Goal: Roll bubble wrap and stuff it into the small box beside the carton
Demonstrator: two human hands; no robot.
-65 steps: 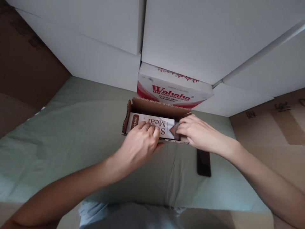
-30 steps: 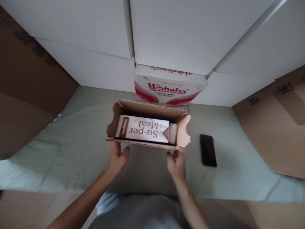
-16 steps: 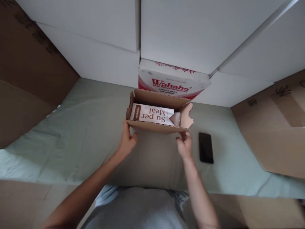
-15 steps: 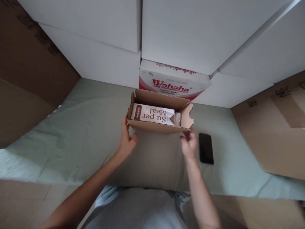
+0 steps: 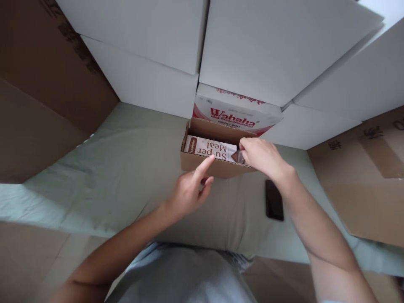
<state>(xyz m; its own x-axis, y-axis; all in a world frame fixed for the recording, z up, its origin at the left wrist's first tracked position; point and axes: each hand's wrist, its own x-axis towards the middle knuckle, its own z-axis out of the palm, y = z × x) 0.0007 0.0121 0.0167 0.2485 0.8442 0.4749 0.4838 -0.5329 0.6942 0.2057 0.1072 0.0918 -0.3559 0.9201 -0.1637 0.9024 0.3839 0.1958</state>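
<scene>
Head view: cardboard carton (image 5: 222, 168) on green cloth (image 5: 126, 168), white panels (image 5: 277, 46) behind.

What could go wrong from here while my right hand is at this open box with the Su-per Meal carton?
Your right hand is at the right end of the cardboard box, so it might squash or snag the clear plastic beside the Su-per Meal carton. Your left hand doesn't appear to grip the box, which could slide or tip if tugged. The smartphone lies near your right forearm, which might bump it.
</scene>
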